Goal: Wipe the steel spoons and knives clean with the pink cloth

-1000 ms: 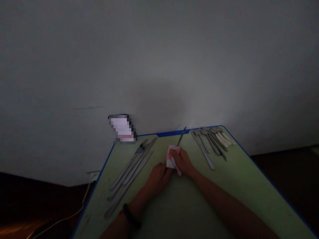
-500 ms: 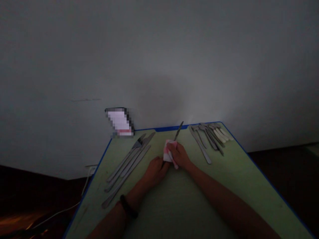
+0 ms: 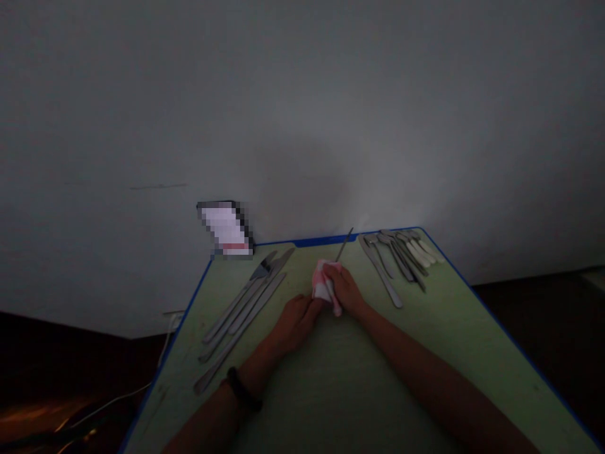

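Above the middle of the table, a table knife (image 3: 345, 244) points up and away, its thin blade showing past a pink and white cloth (image 3: 323, 290). My right hand (image 3: 347, 291) is closed on the cloth, which is wrapped around the knife. On the near side, my left hand (image 3: 297, 320) has its fingers closed at the cloth's lower edge, where the knife's handle end is hidden. A black band (image 3: 243, 389) circles my left wrist.
Several knives (image 3: 259, 302) and a fork (image 3: 263, 267) lie at the left of the pale green table (image 3: 449, 353). More cutlery (image 3: 399, 258), some white-handled, lies at the right. A blurred phone-like screen (image 3: 227, 227) leans on the wall (image 3: 302, 113).
The knife has turned, so its blade now looks thinner, almost edge-on. The cloth and my right hand have shifted slightly to the right and up. My left hand stays close by.
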Demonstrator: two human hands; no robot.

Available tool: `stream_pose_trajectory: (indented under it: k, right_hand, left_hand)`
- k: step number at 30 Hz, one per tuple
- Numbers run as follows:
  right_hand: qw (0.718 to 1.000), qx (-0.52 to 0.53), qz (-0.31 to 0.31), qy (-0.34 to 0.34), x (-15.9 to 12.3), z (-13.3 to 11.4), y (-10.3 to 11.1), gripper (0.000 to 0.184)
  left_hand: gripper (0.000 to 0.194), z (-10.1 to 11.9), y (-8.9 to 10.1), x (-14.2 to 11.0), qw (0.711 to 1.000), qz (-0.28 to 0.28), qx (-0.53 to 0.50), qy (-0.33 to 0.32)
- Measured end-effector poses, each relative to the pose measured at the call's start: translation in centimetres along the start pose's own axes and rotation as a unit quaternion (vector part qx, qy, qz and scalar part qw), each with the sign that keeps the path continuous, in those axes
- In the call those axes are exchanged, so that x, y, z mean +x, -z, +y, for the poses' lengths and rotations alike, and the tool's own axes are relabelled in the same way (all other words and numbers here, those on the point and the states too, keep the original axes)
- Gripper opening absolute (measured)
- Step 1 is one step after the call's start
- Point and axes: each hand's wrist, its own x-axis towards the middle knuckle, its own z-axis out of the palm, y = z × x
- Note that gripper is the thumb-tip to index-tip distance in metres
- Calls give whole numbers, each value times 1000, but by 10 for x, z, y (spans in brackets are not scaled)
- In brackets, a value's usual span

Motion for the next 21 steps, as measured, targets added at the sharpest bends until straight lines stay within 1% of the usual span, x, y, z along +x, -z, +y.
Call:
stream_pose_trajectory:
  k: [6,13,16,21]
  right_hand:
    - [1000,-11,-7,5,-1,0,-2,36]
    - [999,-25,-11,26,-1,1,-3,38]
    - [999,-32,-12,32,-1,0,-3,38]
    - [999,-29,-9,23,0,0,-3,36]
  left_hand:
    - [50,-5,-4,0,1000,6,-12,-1]
    - [48,-14,-12,1,999,7,39,-16]
    - [46,-13,-12,1,999,5,46,-13]
    - [46,-7,-7,0,998,0,66,-7]
